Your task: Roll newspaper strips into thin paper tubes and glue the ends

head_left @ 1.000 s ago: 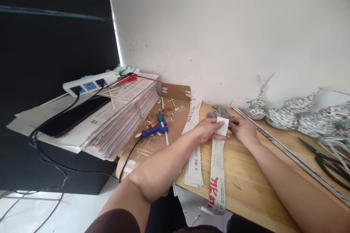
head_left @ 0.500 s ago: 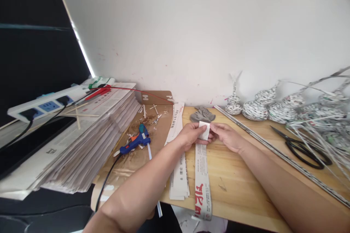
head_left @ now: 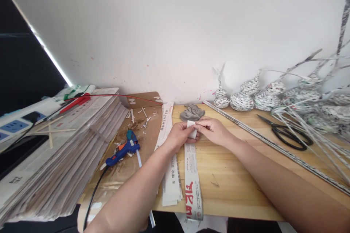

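A long newspaper strip with red characters lies along the table, its lower end hanging at the front edge. Its far end is folded up between my hands. My left hand is closed on that end, thumb on top. From the other side, my right hand pinches the strip's upper right corner, fingers close together. Just left lies a stack of similar newspaper strips. A crumpled grey cloth sits right behind my hands.
A blue glue gun rests on cardboard at left, beside a tall newspaper stack bearing a power strip. At right are black scissors, long paper rods and several woven paper gourds along the wall.
The view has turned slightly right, so things appear further left. My right hand has shifted its fingers over the strip's top corner; my left hand keeps its hold.
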`<state>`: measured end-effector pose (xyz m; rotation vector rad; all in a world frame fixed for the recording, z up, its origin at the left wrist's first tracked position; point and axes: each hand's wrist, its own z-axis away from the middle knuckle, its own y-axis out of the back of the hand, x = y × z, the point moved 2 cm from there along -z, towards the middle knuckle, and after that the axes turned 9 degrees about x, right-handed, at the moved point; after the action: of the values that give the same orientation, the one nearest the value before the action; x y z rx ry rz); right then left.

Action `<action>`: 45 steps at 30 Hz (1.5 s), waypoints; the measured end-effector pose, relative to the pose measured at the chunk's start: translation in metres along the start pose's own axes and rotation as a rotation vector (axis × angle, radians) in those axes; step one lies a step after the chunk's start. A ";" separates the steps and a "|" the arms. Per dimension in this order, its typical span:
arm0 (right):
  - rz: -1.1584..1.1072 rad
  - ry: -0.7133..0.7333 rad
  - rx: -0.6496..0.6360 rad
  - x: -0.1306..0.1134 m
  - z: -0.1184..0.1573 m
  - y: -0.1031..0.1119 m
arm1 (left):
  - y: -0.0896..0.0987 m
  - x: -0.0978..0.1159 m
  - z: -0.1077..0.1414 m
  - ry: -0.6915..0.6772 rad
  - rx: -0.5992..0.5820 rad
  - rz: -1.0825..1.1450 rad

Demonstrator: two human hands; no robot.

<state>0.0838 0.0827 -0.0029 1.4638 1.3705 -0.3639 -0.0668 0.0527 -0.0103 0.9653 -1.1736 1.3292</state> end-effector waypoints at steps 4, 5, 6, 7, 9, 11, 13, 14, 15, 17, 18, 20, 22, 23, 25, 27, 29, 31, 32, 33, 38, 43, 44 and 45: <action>0.079 0.061 0.077 -0.007 0.000 0.003 | 0.000 0.002 0.001 -0.015 -0.012 -0.018; 0.059 0.053 0.080 -0.008 0.000 0.003 | 0.000 0.002 0.002 -0.023 -0.017 -0.028; 0.028 0.039 0.079 -0.008 0.000 0.003 | 0.000 0.003 0.002 -0.031 -0.020 -0.038; -0.009 0.017 0.075 -0.008 0.000 0.003 | 0.000 0.003 0.003 -0.037 -0.022 -0.046; -0.102 -0.049 0.064 -0.006 0.000 0.002 | 0.000 0.004 0.004 -0.040 -0.033 -0.055; -0.213 -0.144 0.046 -0.001 0.000 0.000 | -0.001 0.004 0.004 -0.041 -0.063 -0.052; -0.307 -0.237 0.031 0.005 0.000 -0.001 | -0.001 0.003 0.004 -0.044 -0.089 -0.053; -0.341 -0.273 0.027 0.007 -0.001 -0.001 | -0.001 0.003 0.004 -0.043 -0.093 -0.056; -0.364 -0.301 0.026 0.009 -0.001 -0.001 | -0.001 0.002 0.004 -0.040 -0.092 -0.060; -0.392 -0.334 0.030 0.011 -0.001 -0.001 | 0.000 0.001 0.003 -0.034 -0.088 -0.072; -0.402 -0.347 0.031 0.012 -0.001 -0.001 | 0.000 0.001 0.003 -0.030 -0.089 -0.077; -0.417 -0.370 0.033 0.012 -0.001 -0.001 | 0.000 0.001 0.003 -0.022 -0.088 -0.085; -0.435 -0.385 0.035 0.012 -0.001 -0.001 | 0.000 0.000 0.003 -0.012 -0.080 -0.091; -0.443 -0.390 0.038 0.012 -0.001 -0.001 | 0.000 0.000 0.003 -0.008 -0.074 -0.093; -0.455 -0.393 0.044 0.012 -0.001 -0.002 | 0.000 0.000 0.004 -0.007 -0.072 -0.096; -0.459 -0.396 0.051 0.013 -0.001 -0.004 | 0.000 0.000 0.004 -0.021 -0.078 -0.101; -0.466 -0.401 0.068 0.013 -0.001 -0.005 | 0.000 -0.001 0.004 -0.040 -0.082 -0.105; -0.480 -0.408 0.085 0.014 -0.001 -0.006 | 0.000 -0.001 0.004 -0.047 -0.078 -0.109; -0.486 -0.409 0.089 0.015 -0.001 -0.007 | -0.001 -0.001 0.004 -0.048 -0.072 -0.112; -0.491 -0.409 0.092 0.015 -0.001 -0.007 | -0.001 -0.001 0.004 -0.047 -0.065 -0.115; -0.503 -0.425 0.099 0.016 -0.001 -0.007 | -0.002 -0.001 0.004 -0.019 -0.037 -0.127; -0.509 -0.443 0.126 0.013 0.000 -0.007 | -0.002 -0.002 0.005 -0.019 -0.066 -0.133; -0.514 -0.452 0.134 0.013 -0.001 -0.006 | -0.002 -0.002 0.005 -0.017 -0.076 -0.135; -0.526 -0.465 0.136 0.014 -0.001 -0.005 | -0.002 -0.002 0.005 -0.014 -0.081 -0.132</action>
<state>0.0832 0.0896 -0.0160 1.0117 1.3414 -1.0807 -0.0647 0.0470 -0.0110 0.9779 -1.1459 1.1633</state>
